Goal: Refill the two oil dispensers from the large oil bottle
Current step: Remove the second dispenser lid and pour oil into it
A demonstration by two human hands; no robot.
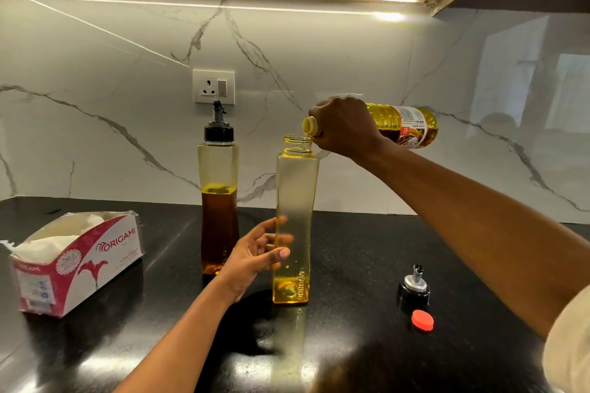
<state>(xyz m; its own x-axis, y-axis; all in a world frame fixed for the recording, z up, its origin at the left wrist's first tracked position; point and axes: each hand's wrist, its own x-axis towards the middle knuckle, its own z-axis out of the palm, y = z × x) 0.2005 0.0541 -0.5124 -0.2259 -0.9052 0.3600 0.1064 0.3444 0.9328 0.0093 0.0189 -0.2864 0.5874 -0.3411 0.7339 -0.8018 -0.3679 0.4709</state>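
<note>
On the desk (351,265) I see the large oil bottle (412,126) tipped, its mouth just over the open dispenser (295,195), my right hand (344,129) with fingers clasping the bottle's neck. My left hand (252,257) curls its fingers round that dispenser's lower body. The capped dispenser (219,201) stands just left of it; the spout cap (413,287) and red lid (422,320) lie to its right.

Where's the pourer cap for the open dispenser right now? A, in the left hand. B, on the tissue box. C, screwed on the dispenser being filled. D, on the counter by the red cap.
D: the black and silver pourer cap stands on the black counter beside the small red cap; the clear square dispenser under the tipped large oil bottle has a bare open neck.
</note>
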